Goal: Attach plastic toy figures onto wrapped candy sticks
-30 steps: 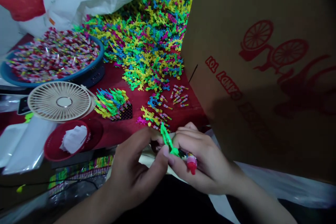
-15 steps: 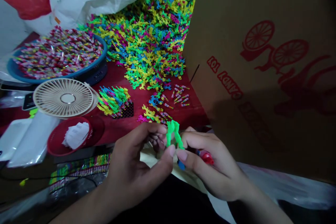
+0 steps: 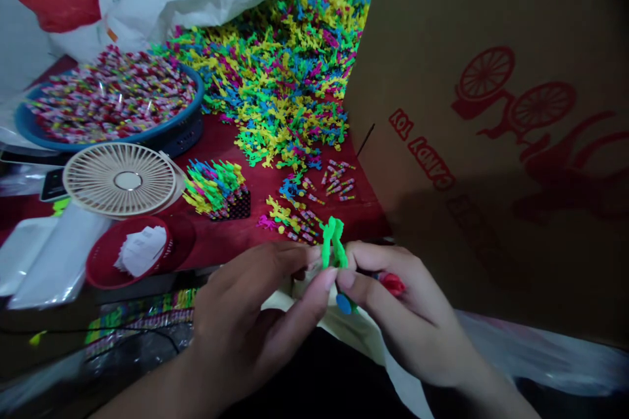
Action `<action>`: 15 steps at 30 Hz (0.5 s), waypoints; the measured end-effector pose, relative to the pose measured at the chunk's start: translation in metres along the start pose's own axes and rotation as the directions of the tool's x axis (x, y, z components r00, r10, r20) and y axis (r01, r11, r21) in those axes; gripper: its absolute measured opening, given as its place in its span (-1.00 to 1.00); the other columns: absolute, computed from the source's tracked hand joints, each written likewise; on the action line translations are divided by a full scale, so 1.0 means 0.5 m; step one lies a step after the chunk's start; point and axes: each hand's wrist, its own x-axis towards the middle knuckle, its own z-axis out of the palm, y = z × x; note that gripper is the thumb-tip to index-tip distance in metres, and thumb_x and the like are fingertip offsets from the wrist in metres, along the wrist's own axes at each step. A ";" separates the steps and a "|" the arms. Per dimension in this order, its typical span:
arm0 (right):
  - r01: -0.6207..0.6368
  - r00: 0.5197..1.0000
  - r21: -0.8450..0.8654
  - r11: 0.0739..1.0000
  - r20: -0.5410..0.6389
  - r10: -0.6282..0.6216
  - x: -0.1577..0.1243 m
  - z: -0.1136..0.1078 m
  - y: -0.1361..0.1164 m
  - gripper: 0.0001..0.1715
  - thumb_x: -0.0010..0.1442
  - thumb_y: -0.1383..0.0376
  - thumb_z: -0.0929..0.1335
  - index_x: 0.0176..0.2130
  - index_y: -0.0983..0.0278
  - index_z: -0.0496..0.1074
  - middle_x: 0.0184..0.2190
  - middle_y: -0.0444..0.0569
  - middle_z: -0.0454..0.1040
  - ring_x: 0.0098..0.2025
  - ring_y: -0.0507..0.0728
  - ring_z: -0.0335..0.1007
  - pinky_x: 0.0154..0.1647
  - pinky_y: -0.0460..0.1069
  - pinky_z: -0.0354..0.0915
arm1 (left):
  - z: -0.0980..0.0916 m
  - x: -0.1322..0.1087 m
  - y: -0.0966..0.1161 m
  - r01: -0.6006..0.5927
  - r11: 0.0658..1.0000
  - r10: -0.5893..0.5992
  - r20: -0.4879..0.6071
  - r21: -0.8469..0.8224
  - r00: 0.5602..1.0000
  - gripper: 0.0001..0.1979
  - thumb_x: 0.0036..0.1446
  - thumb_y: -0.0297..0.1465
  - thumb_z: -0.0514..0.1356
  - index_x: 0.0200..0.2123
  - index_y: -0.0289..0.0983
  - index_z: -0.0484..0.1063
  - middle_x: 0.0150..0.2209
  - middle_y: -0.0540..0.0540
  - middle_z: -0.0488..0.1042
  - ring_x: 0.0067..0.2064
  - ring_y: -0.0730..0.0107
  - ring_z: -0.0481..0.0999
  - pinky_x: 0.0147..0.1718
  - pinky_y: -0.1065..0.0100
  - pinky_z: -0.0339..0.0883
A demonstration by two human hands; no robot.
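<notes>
Both my hands meet in front of my lap around a bright green plastic toy figure [image 3: 333,239], whose two limbs stick up between the fingertips. My left hand [image 3: 255,308] pinches it low with thumb and fingers. My right hand [image 3: 413,314] grips its other side. A red-ended piece [image 3: 392,284] pokes out behind the right thumb, tucked in the same fingers. Below the thumbs a blue round end [image 3: 344,304] shows; what it belongs to is mostly hidden. Just beyond, small candy tubes [image 3: 307,222] and yellow figures [image 3: 279,209] lie on the red table [image 3: 216,144].
A big heap of colourful figures [image 3: 289,78] covers the back. At left stand a blue basin [image 3: 189,121] of wrapped candy tubes, a fan [image 3: 118,180], a red bowl [image 3: 98,262] with paper slips and a black rack [image 3: 238,206] of figures. A tall carton [image 3: 442,78] walls the right.
The green figure's upright limbs have come closer together and shifted slightly right with both hands. More of the blue round end shows. The view has tilted a little.
</notes>
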 end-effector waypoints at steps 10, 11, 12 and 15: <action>0.087 0.996 -0.267 0.960 0.058 -0.074 0.001 0.000 -0.031 -0.70 0.37 0.38 0.31 -0.42 0.23 0.24 -0.54 -0.25 0.24 -0.48 -0.02 0.13 -0.35 -0.04 0.08 | -0.033 0.028 0.017 -0.070 0.997 0.063 0.237 0.024 0.969 -0.89 0.32 -0.49 0.27 -0.13 -0.18 0.51 -0.24 -0.03 0.70 -0.32 0.36 0.69 -0.36 0.41 0.57; 0.092 0.995 -0.275 0.957 0.067 -0.076 0.002 0.000 -0.033 -0.72 0.36 0.39 0.30 -0.41 0.23 0.25 -0.54 -0.25 0.25 -0.48 -0.01 0.14 -0.35 -0.04 0.08 | -0.036 0.031 0.020 -0.080 0.997 0.073 0.267 0.014 0.961 -0.90 0.33 -0.49 0.24 -0.15 -0.17 0.50 -0.26 -0.02 0.69 -0.33 0.36 0.68 -0.39 0.42 0.55; 0.098 0.994 -0.281 0.955 0.076 -0.080 0.002 -0.001 -0.035 -0.73 0.36 0.40 0.30 -0.41 0.23 0.25 -0.54 -0.24 0.26 -0.48 -0.01 0.15 -0.34 -0.04 0.09 | -0.039 0.034 0.023 -0.089 0.996 0.081 0.288 0.016 0.954 -0.89 0.33 -0.50 0.22 -0.17 -0.16 0.49 -0.29 -0.02 0.67 -0.35 0.35 0.67 -0.41 0.41 0.53; 0.127 0.990 -0.300 0.946 0.091 -0.104 0.004 -0.002 -0.036 -0.75 0.35 0.43 0.29 -0.39 0.22 0.27 -0.53 -0.24 0.29 -0.47 0.00 0.18 -0.33 -0.05 0.11 | -0.042 0.041 0.030 -0.135 0.988 0.105 0.306 0.078 0.946 -0.85 0.31 -0.51 0.19 -0.16 -0.15 0.49 -0.35 -0.02 0.63 -0.38 0.31 0.64 -0.45 0.38 0.50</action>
